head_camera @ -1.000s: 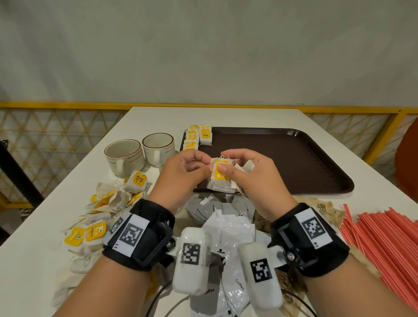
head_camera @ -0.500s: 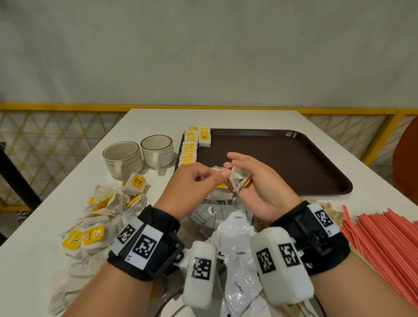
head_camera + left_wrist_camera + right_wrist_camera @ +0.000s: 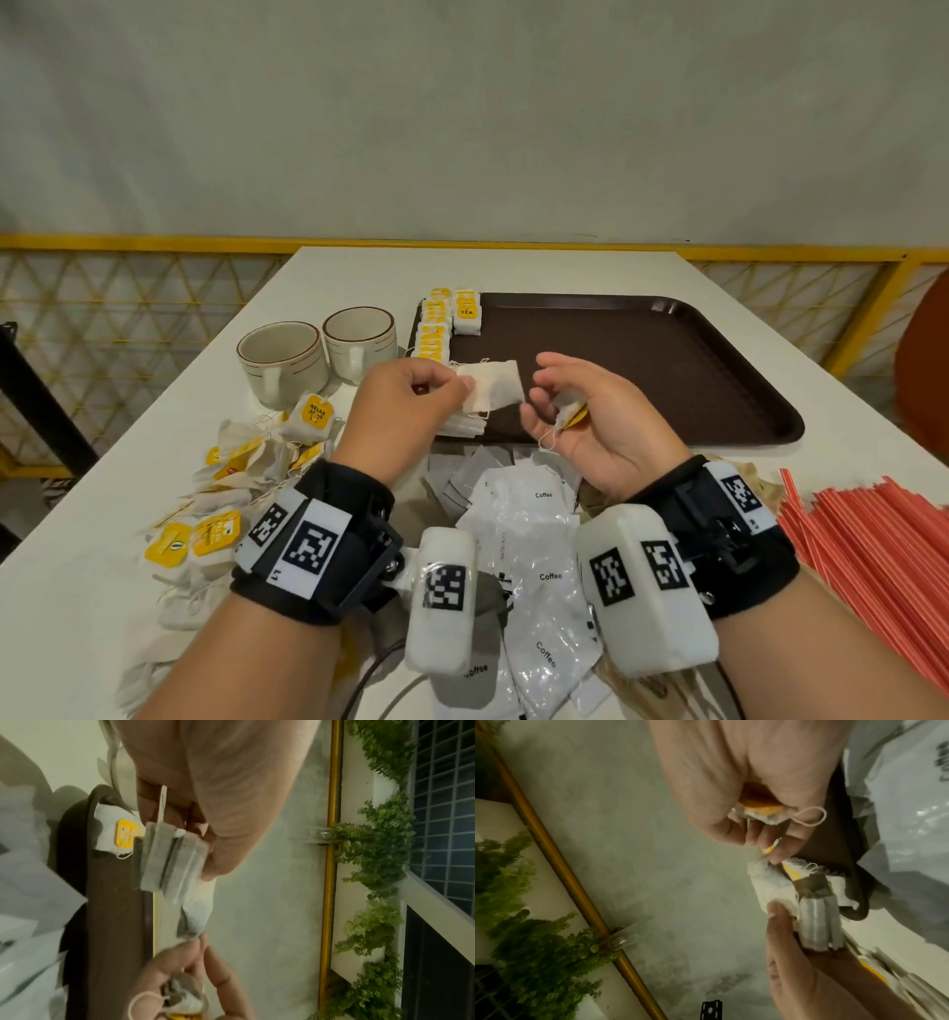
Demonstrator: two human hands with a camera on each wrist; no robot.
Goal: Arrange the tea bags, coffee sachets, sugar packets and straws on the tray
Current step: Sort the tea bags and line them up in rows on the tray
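Observation:
Above the near-left edge of the brown tray (image 3: 642,370), my left hand (image 3: 458,389) pinches a small stack of white tea bags (image 3: 494,384), seen edge-on in the left wrist view as tea bags (image 3: 172,858). My right hand (image 3: 543,393) is turned palm up just to the right. Its curled fingers hold one crumpled tea bag with a yellow tag (image 3: 571,412), and that tea bag (image 3: 759,813) has a loop of string hanging out. A row of yellow-tagged tea bags (image 3: 435,329) lies along the tray's far-left edge.
Loose tea bags (image 3: 241,462) are piled on the table at left, beside two cups (image 3: 282,354). White coffee sachets (image 3: 534,539) lie between my wrists, and brown packets (image 3: 747,475) sit by the right wrist. Red straws (image 3: 883,555) are heaped at the right edge.
My hands were together on a yellow-tagged tea bag. They have drawn apart: the right turned palm up with one bag, the left keeps the white bags.

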